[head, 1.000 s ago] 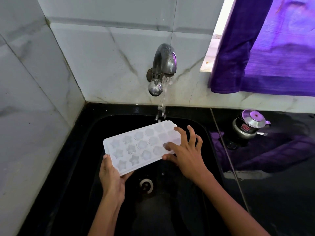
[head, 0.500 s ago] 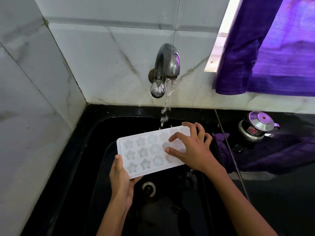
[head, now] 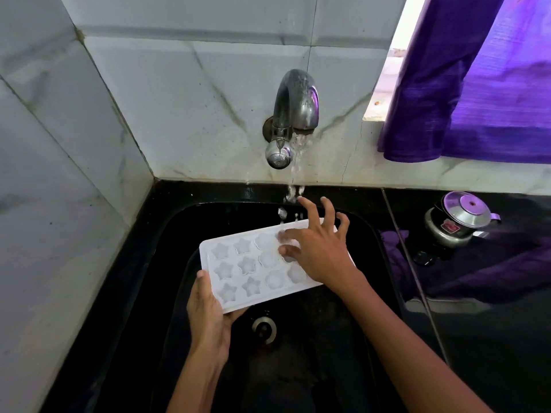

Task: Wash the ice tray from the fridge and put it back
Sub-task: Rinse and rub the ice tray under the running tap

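A white ice tray (head: 247, 265) with star and round moulds is held level over the black sink (head: 179, 228). My left hand (head: 208, 314) grips its near left corner from below, thumb on the rim. My right hand (head: 319, 248) lies flat on the tray's right end, fingers spread, covering the moulds there. Water runs from the steel tap (head: 293, 111) on the wall and falls onto the tray's far edge by my right fingertips.
The sink's drain (head: 264, 329) lies below the tray. A small steel pressure cooker (head: 456, 222) stands on the black counter to the right. A purple curtain (head: 477, 84) hangs at the upper right. Marble-tiled walls close the left and back.
The tray and both hands have shifted right and a little further under the tap's stream. My right hand has spread its fingers further over the tray's far right end.
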